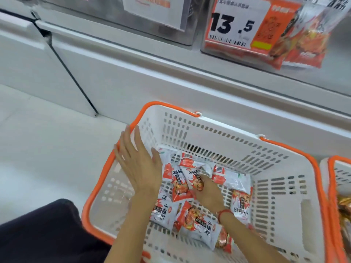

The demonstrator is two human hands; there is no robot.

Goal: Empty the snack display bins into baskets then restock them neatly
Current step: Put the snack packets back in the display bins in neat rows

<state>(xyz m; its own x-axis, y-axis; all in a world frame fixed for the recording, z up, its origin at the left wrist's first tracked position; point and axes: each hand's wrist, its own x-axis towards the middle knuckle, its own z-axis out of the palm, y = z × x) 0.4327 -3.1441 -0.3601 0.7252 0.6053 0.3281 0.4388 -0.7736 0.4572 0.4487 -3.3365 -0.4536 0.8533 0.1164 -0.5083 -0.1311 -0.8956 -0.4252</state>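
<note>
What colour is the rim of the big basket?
Orange. The basket is white with an orange rim, seen in the head view.

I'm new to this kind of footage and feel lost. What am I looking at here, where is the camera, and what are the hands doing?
No machine here: a person wears a camera on the head, so the single picture looks forward and down at their own two bare hands. On the floor stands a white basket with orange handles, in front of a white display cabinet. Small red-and-white snack packets lie loose in the basket. The left hand is open, fingers straight, over the basket's left edge. The right hand, with a red wristband, reaches among the packets and seems to grip one, though that part is blurred. Above hangs a price tag reading 13.5. A second basket shows at the right edge.
</note>
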